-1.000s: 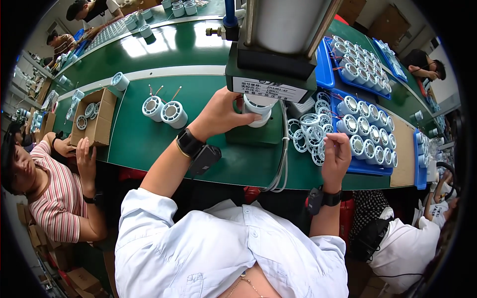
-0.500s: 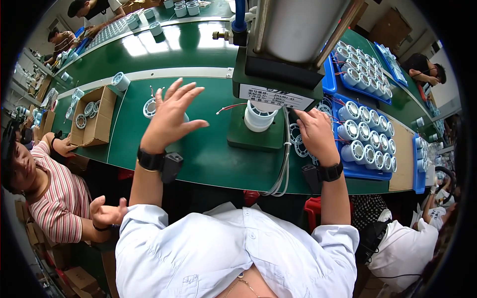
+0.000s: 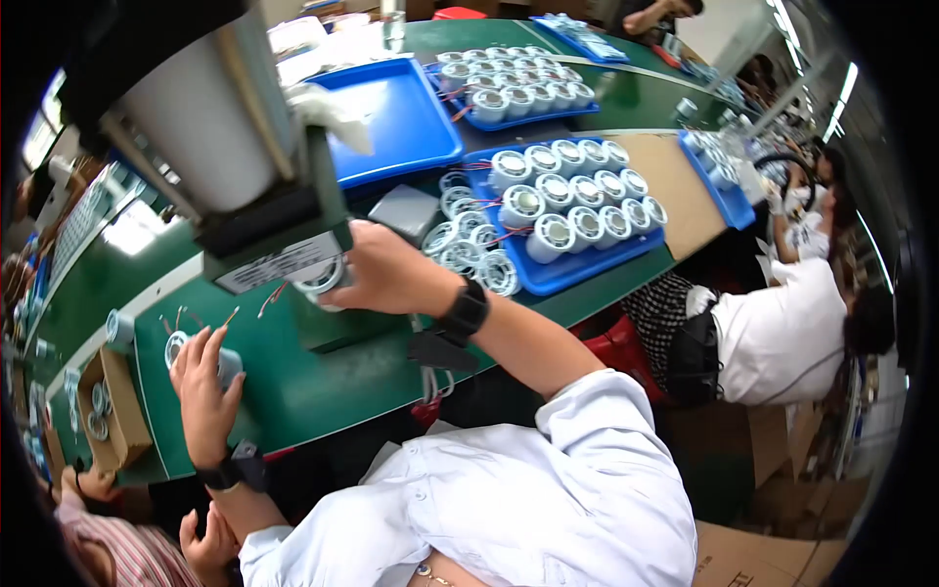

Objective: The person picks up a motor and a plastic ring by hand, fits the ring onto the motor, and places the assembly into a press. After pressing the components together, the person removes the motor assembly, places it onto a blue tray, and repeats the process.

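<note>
At the press (image 3: 279, 249), my right hand (image 3: 396, 274) curls its fingers and thumb around a pale blue cylindrical housing (image 3: 319, 286) under the press head. Part of that housing is hidden by the hand and the head; red wires stick out on its left. Over to the left, my left hand (image 3: 205, 386) has its fingers stretched out beside another pale blue housing (image 3: 230, 367) on the green table. Whether it touches that housing I cannot tell. A round slotted end (image 3: 176, 344) shows just past its fingertips, with thin wires close by.
Loose pale rings (image 3: 476, 240) lie right of the press, beside a blue tray (image 3: 587, 264) of wired housings. Behind are a bare blue tray (image 3: 401, 117) and another filled tray (image 3: 514, 110). A cardboard box (image 3: 122, 416) stands at left. Co-workers sit on both sides.
The view has swung to the right. My right hand has moved from the rings beside the press to the housing under its head. My left hand has lowered toward the housing on the left.
</note>
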Motion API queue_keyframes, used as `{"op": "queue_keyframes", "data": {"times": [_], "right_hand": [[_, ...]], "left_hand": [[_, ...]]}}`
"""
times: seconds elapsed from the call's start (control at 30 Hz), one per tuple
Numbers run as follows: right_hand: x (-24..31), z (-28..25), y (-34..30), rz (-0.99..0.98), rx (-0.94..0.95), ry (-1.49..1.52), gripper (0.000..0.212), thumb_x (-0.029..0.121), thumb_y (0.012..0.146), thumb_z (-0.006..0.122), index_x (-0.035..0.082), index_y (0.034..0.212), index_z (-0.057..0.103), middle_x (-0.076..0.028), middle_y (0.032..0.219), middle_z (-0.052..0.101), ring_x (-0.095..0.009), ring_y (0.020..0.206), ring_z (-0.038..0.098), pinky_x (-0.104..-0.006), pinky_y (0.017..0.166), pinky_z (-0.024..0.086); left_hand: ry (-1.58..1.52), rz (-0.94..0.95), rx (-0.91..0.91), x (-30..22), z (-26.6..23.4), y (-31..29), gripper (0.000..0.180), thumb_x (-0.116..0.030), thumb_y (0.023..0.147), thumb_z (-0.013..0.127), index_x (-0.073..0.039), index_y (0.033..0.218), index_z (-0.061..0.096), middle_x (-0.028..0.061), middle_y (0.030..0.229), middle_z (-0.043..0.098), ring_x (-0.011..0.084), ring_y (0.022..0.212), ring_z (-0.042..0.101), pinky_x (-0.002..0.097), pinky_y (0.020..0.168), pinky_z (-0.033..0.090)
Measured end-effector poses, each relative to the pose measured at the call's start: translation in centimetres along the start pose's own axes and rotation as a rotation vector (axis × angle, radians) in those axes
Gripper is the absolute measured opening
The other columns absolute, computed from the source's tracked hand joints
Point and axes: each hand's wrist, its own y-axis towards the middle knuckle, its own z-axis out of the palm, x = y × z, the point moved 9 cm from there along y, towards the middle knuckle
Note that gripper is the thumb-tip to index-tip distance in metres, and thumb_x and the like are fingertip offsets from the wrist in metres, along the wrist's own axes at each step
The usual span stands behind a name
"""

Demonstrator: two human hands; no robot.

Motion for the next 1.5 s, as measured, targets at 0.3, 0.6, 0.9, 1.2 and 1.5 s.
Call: {"op": "queue_keyframes", "data": {"times": [0.3, 0.6, 0.9, 1.2, 1.5], "right_hand": [[1.3, -7.6, -3.1, 0.263, -0.200, 0.004, 0.066, 0.025, 0.071, 0.079, 0.002, 0.123, 0.045, -0.020, 0.114, 0.054, -0.036, 0.104, 0.056, -0.0393, 0.090, 0.045], [2.3, -15.8, -14.1, 0.445, -0.399, -0.170, 0.066, 0.025, 0.073, 0.079, 0.004, 0.127, 0.047, -0.014, 0.117, 0.057, -0.025, 0.107, 0.056, -0.0357, 0.095, 0.043], [-6.7, -36.5, -36.8, 0.495, -0.721, -0.764, 0.051, 0.020, 0.085, 0.071, -0.006, 0.121, 0.047, -0.023, 0.110, 0.055, -0.032, 0.100, 0.055, -0.0427, 0.090, 0.044], [-14.0, -32.1, -25.3, 0.389, -0.705, -0.679, 0.054, 0.020, 0.080, 0.077, -0.011, 0.117, 0.051, -0.028, 0.104, 0.061, -0.035, 0.092, 0.062, -0.0452, 0.080, 0.050], [-14.6, -33.6, -30.3, 0.705, -0.822, -0.616, 0.052, 0.016, 0.078, 0.071, 0.000, 0.123, 0.048, -0.021, 0.110, 0.060, -0.034, 0.102, 0.059, -0.0401, 0.090, 0.046]], "left_hand": [[-0.280, 0.007, 0.019, -0.3, 1.2, -0.9, 0.054, 0.001, 0.072, 0.062, -0.005, 0.125, 0.053, 0.0177, 0.126, 0.051, 0.0350, 0.118, 0.047, 0.0409, 0.102, 0.037], [-0.482, -0.150, -0.003, -4.0, -0.1, -2.5, 0.074, -0.012, 0.064, 0.077, -0.005, 0.132, 0.049, 0.0165, 0.124, 0.051, 0.0350, 0.112, 0.048, 0.0392, 0.095, 0.042], [-0.230, 0.032, -0.252, -3.5, 0.8, -4.4, 0.071, -0.032, 0.070, 0.078, -0.011, 0.132, 0.050, 0.0076, 0.113, 0.061, 0.0261, 0.119, 0.048, 0.0426, 0.101, 0.025], [-0.580, -0.043, -0.166, -2.7, 2.6, -4.5, 0.075, -0.030, 0.071, 0.081, -0.007, 0.133, 0.046, 0.0109, 0.112, 0.060, 0.0310, 0.104, 0.056, 0.0373, 0.087, 0.046], [-0.698, -0.226, -0.595, 3.2, 0.4, -7.8, 0.033, -0.017, 0.083, 0.066, -0.004, 0.113, 0.061, 0.0107, 0.112, 0.059, 0.0215, 0.097, 0.055, 0.0308, 0.076, 0.043]]}}
